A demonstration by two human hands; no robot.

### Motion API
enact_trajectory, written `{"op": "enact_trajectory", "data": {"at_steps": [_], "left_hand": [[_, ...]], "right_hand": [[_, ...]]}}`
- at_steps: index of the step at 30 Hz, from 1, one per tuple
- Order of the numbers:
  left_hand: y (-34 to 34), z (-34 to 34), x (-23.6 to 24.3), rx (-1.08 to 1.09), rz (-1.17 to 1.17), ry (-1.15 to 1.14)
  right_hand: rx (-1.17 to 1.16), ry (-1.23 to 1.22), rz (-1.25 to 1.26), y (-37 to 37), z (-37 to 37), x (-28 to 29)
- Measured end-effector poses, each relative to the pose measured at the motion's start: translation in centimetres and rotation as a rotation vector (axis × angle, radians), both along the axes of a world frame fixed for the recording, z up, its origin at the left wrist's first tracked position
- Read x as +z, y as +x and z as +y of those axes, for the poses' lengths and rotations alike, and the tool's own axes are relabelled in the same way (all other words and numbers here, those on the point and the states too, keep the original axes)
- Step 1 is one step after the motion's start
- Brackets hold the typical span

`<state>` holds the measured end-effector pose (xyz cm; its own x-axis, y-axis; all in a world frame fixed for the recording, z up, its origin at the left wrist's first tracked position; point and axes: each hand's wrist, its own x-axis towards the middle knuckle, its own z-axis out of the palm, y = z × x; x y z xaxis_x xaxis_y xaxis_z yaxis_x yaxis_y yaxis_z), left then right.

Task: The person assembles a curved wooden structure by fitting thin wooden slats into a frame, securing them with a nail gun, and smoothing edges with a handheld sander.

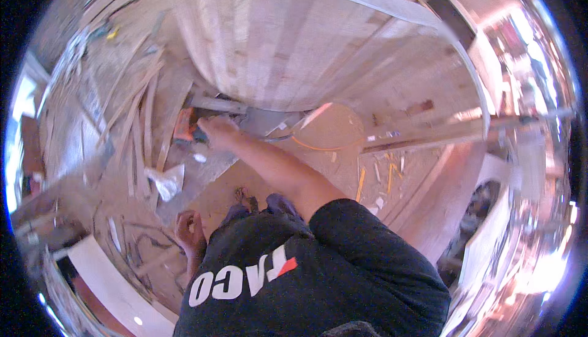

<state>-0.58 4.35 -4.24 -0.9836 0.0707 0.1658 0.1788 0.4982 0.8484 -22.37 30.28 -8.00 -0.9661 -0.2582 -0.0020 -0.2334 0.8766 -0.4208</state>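
Note:
My right hand (217,130) is closed on an orange power tool (185,124), held out in front of me. An orange hose (324,149) forms a loop on the floor to its right, with a darker line running toward the tool. A large curved wooden panel (318,37) with long vertical strips stands beyond the hand. My left hand (188,230) hangs low beside my body, its fingers curled in with nothing visible in them.
Scattered wood strips (135,110) and a crumpled white bag (168,181) lie on the floor to the left. A long board (422,135) crosses at the right, near yellow offcuts (391,177). A white panel (110,276) lies at lower left.

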Motion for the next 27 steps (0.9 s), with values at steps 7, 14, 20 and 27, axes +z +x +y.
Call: {"op": "enact_trajectory", "data": {"at_steps": [7,14,20,27], "left_hand": [[-4.5,-1.7,-0.6,-0.139,-0.089,0.090],[-7.4,2.0,4.9,-0.462,0.011,0.179],[-7.3,7.1,4.6,-0.677,0.005,0.265],[-4.7,22.5,7.5,-0.914,0.209,0.202]], "right_hand": [[-0.119,-0.177,-0.061,0.8,0.9,0.8],[-0.356,-0.487,0.015,11.3,6.2,11.8],[-0.616,-0.631,-0.033,28.3,14.6,10.5],[-1.231,-0.948,-0.007,46.7,19.9,19.6]]}}
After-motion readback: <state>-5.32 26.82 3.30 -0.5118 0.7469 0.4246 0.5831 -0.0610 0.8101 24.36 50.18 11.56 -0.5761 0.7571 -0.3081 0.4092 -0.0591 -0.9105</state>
